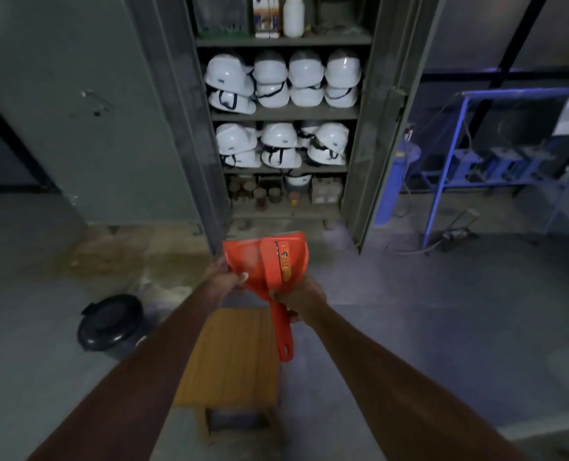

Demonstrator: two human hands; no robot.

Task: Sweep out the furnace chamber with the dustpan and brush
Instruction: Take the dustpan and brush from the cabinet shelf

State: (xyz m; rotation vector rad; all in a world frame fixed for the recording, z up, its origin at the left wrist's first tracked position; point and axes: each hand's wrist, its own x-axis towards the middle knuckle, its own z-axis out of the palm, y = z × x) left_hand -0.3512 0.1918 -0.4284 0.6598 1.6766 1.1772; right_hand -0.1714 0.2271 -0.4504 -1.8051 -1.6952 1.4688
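1. Over a wooden stool (233, 357), my right hand (301, 299) clamped the handle of the orange dustpan (243, 261), the brush (284, 261) nested inside.
2. My left hand (223, 277) pinched the pan's left edge, likely steadying it.
3. Beyond, an open cabinet (369, 128) held white helmets (280, 134); no furnace was visible.

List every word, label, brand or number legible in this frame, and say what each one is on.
None can be read.
Sticker on the orange plastic dustpan and brush set: print too blurred.
Carton beside the white plastic bottle on the top cabinet shelf: label too small.
White hard hats: small dark marks, unreadable.
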